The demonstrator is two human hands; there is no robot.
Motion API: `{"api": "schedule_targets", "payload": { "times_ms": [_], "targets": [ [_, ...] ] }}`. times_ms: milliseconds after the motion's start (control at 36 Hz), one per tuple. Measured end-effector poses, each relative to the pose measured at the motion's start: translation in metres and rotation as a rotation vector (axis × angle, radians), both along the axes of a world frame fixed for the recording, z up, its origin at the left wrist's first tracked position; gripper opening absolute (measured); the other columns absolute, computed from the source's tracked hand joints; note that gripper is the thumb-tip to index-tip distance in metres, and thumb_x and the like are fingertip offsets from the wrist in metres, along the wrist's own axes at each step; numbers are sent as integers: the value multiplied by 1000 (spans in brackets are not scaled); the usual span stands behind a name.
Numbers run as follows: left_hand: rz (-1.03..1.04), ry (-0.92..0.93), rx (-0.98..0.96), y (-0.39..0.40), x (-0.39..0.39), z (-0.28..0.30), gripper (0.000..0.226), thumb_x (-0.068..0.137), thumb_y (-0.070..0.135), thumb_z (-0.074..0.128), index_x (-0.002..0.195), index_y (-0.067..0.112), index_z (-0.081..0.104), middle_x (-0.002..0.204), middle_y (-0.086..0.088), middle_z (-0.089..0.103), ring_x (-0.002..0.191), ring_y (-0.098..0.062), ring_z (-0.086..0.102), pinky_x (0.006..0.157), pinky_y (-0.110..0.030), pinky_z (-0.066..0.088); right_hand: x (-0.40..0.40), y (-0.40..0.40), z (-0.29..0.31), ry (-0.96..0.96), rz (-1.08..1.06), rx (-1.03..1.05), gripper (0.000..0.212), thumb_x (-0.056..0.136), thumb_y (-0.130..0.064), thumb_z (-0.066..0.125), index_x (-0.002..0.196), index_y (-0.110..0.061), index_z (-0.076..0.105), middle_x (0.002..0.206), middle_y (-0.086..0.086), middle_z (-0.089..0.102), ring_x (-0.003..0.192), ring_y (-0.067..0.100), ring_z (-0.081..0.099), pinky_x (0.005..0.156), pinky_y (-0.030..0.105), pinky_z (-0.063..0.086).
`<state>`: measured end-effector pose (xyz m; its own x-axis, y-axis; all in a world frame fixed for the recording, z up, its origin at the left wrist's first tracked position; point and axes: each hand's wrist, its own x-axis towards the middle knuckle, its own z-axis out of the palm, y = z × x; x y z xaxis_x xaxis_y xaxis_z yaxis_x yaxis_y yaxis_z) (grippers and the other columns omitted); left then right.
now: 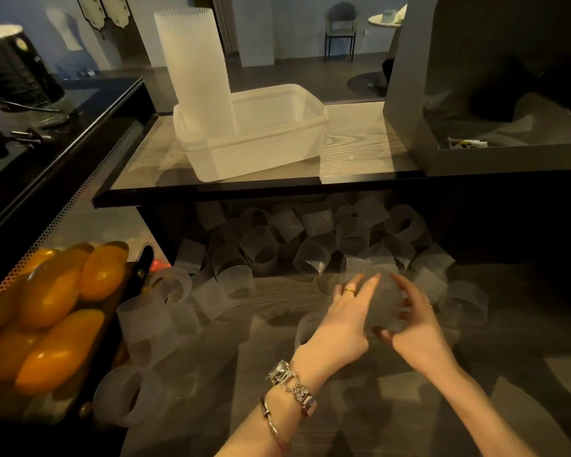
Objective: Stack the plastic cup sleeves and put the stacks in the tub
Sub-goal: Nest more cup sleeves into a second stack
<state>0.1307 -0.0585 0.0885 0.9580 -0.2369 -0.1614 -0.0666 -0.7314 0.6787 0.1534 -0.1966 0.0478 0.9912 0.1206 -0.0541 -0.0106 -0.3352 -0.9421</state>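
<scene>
Head view: your left hand (346,311) and right hand (416,324) curl around a small sleeve stack (384,303), apparently gripping it. Squeeze unevenly and it could buckle; the tub (277,143) sits well apart on the shelf above.

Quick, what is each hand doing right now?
Left hand: holds one side of a cup sleeve.
Right hand: fingers curled around the same cup sleeve.
</scene>
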Motion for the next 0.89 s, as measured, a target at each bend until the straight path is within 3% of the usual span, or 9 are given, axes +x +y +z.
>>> {"api": "schedule_targets", "payload": {
  "times_ms": [111,222,361,444,528,694,806,889],
  "targets": [
    [54,-135,38,17,0,9,91,77,-13,51,149,25,11,154,3,12,137,-23,12,111,-40,27,-5,12,16,-126,95,-129,97,61,1,82,135,-38,33,121,-16,36,101,1,50,80,11,43],
    [125,-290,-7,36,-4,15,75,81,1,61,144,23,27,146,5,31,130,-16,25,107,-28,29,-6,19,36,-187,153,-184,90,66,-3,80,136,-37,35,131,-11,39,114,6,46,93,22,45],
    [179,-314,-177,61,-20,21,70,75,29,75,135,30,40,131,18,41,121,-2,32,97,-5,25,-6,20,53,-198,264,-108,78,63,-18,83,120,-52,42,120,-20,51,105,0,53,85,20,48],
    [215,-254,-288,73,-30,20,69,75,38,73,135,37,40,131,24,41,123,8,36,101,-9,30,-6,23,56,-163,331,-87,72,57,-42,80,119,-54,45,114,-29,53,104,-5,53,83,21,50],
    [228,-211,-317,79,-41,16,68,77,40,70,136,41,37,132,25,41,125,9,36,103,-13,32,-8,26,52,-167,378,-112,71,59,-41,80,118,-58,44,115,-29,51,107,-4,51,88,27,50],
    [246,-132,-348,83,-60,-2,69,78,36,71,139,30,38,137,21,44,126,9,37,108,-18,32,-11,27,30,-162,442,-227,76,52,-62,72,119,-67,37,114,-25,52,109,-4,47,89,23,45],
    [274,-51,-311,82,-64,-19,78,75,38,74,140,31,32,138,18,44,127,7,38,109,-21,31,-13,31,8,-147,481,-338,72,52,-64,70,108,-79,27,111,-27,46,103,-4,45,85,17,40],
    [322,17,-322,78,-65,-34,83,73,35,76,142,27,32,137,18,43,128,4,37,107,-14,29,-13,34,-7,-132,483,-424,74,60,-52,75,114,-69,28,112,-24,43,108,1,41,90,22,40]
  ]
}}
